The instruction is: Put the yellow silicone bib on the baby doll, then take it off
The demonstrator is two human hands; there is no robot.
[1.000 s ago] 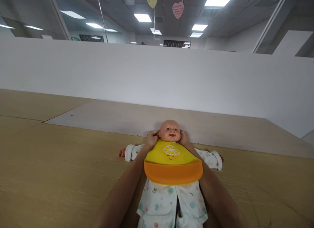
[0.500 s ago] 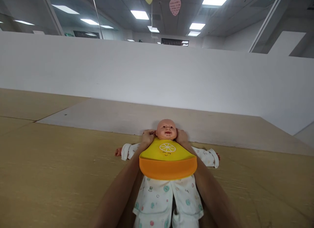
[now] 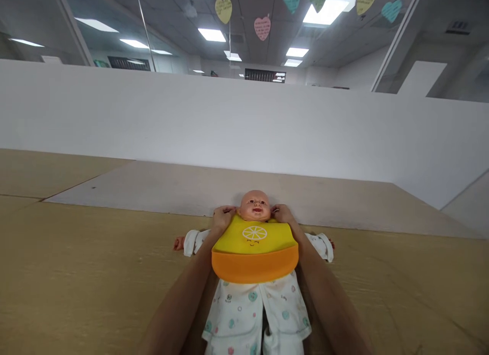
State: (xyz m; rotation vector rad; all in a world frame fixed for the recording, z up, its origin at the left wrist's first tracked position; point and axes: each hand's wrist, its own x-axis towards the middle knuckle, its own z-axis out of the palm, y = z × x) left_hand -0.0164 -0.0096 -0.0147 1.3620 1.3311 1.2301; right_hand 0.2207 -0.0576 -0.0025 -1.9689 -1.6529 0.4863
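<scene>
A baby doll (image 3: 255, 205) lies face up in white printed clothes, its arms stretched out to both sides. Over its chest is a yellow silicone bib (image 3: 252, 238) with a white citrus slice, a smiling face and an orange catch pocket. My left hand (image 3: 223, 218) is closed at one side of the doll's neck, pinching the bib's neck strap. On the other side my right hand (image 3: 282, 214) is likewise closed on the bib's upper edge. The fingertips and strap ends are partly hidden beside the head.
A wooden tabletop (image 3: 95, 273) carries the doll, with a pale grey strip (image 3: 171, 187) behind it. A white wall (image 3: 237, 126) rises at the back, topped by glass with heart-shaped paper notes (image 3: 262, 28) on it.
Both hands have come slightly outward from behind the doll's neck, so more of the fingers shows. The bib's upper edge has shifted a little. The view has tilted up.
</scene>
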